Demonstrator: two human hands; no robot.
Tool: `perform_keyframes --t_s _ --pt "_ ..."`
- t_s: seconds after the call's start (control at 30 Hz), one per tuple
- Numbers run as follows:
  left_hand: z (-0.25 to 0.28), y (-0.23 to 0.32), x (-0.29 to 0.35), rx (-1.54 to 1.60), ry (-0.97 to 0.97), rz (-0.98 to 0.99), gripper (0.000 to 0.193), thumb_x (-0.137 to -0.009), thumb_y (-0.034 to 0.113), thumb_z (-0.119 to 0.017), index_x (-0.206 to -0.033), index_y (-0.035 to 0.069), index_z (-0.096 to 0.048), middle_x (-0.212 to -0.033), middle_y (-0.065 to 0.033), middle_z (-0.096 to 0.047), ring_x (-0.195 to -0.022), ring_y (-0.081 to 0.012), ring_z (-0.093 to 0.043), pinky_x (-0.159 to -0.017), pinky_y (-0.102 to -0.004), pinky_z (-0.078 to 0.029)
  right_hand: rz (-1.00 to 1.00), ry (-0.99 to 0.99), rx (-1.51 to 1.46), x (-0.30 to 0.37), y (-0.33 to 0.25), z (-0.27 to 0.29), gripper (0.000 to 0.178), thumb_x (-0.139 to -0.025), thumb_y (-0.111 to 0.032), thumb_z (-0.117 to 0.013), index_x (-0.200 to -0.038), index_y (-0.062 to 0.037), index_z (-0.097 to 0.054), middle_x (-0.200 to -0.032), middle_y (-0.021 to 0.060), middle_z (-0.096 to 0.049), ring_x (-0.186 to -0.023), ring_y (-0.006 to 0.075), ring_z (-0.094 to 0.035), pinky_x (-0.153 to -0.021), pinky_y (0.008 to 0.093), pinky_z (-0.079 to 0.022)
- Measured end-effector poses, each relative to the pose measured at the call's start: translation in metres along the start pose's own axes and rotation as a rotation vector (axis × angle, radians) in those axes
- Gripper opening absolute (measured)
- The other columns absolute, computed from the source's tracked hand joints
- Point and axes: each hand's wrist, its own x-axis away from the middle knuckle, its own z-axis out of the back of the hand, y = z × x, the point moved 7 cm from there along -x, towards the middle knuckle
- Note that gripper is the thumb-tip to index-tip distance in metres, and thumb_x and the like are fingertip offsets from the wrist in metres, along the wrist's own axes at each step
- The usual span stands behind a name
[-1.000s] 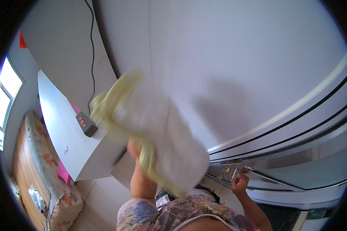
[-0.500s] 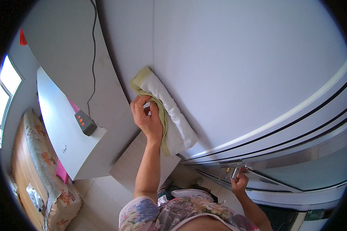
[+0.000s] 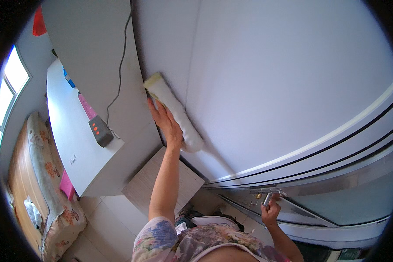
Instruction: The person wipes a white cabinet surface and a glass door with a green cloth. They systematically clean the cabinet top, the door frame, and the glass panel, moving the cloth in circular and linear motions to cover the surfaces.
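My left hand (image 3: 168,127), arm stretched forward, holds a folded white towel (image 3: 177,112) with a pale green edge against the pale wall (image 3: 266,87). Its fingers lie long along the towel's left side; the thumb is hidden. The towel slants close to the corner where the wall meets a grey cabinet side. At the lower right, my right hand (image 3: 271,212) is closed around the metal handle (image 3: 266,200) of a door with a frosted glass panel (image 3: 362,196).
A grey power strip (image 3: 100,131) with orange sockets and a cord lies on the white cabinet (image 3: 81,144) at left. Below the towel stands a low wood-grain box (image 3: 155,174). A bed (image 3: 52,205) with a floral cover is at far left, beside a window.
My left hand has slid the towel left toward the corner, and its curled fingers have straightened along it. My right hand stays on the handle. The view has shifted slightly.
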Motion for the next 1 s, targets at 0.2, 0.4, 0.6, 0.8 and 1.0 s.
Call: perform_keyframes --t_s 0.2,0.4,0.6,0.8,1.0 --pt "0.002 0.064 0.007 0.122 -0.007 0.003 0.052 -0.082 -0.001 -0.047 -0.131 -0.002 -0.029 -0.119 -0.0237 -0.043 -0.108 -0.0372 -0.044 -0.094 -0.0429 -0.031 -0.075 0.026 -0.047 -0.001 -0.006 0.005 0.062 -0.067 -0.006 -0.06 -0.126 0.0026 -0.041 -0.048 0.0047 -0.038 -0.04 0.0148 -0.038 -0.045 0.0269 -0.036" --pt "0.019 0.101 -0.049 0.149 0.12 -0.151 0.07 -0.073 0.004 -0.061 -0.131 0.0 -0.023 -0.136 -0.0249 -0.022 -0.124 -0.0404 -0.022 -0.101 -0.0461 -0.019 -0.029 0.016 0.033 0.002 0.006 -0.001 0.062 -0.065 -0.006 -0.06 -0.123 0.0039 -0.039 -0.048 0.0053 -0.035 -0.039 0.016 -0.037 -0.041 0.028 -0.032" --pt "0.032 0.136 -0.089 -0.143 0.318 -0.528 0.054 -0.073 0.001 -0.061 -0.123 0.006 -0.04 -0.128 -0.0189 -0.033 -0.117 -0.033 -0.033 -0.098 -0.0409 -0.027 -0.127 0.061 0.031 -0.01 -0.016 0.008 0.027 -0.059 -0.008 -0.065 -0.058 -0.0077 -0.038 -0.045 0.008 -0.041 -0.039 0.0232 -0.044 -0.041 0.0314 -0.034" --pt "0.018 0.169 -0.094 -0.17 0.127 -0.656 0.044 -0.087 0.018 -0.045 -0.125 -0.002 -0.038 -0.132 -0.0206 -0.035 -0.121 -0.0365 -0.032 -0.102 -0.0436 -0.022 -0.082 0.153 -0.035 -0.002 -0.002 0.004 0.018 -0.064 -0.011 -0.064 -0.067 -0.0051 -0.048 -0.045 0.0066 -0.041 -0.038 0.0203 -0.045 -0.041 0.0289 -0.035" --pt "0.03 0.228 -0.189 -0.078 0.147 -0.732 0.056 -0.087 0.025 -0.042 -0.131 -0.006 -0.027 -0.136 -0.0284 -0.022 -0.126 -0.0418 -0.022 -0.102 -0.0488 -0.018 -0.068 0.136 0.008 -0.005 -0.011 0.003 0.048 -0.07 -0.01 -0.059 -0.115 0.0038 -0.048 -0.045 0.0055 -0.039 -0.037 0.0179 -0.043 -0.039 0.0279 -0.033"
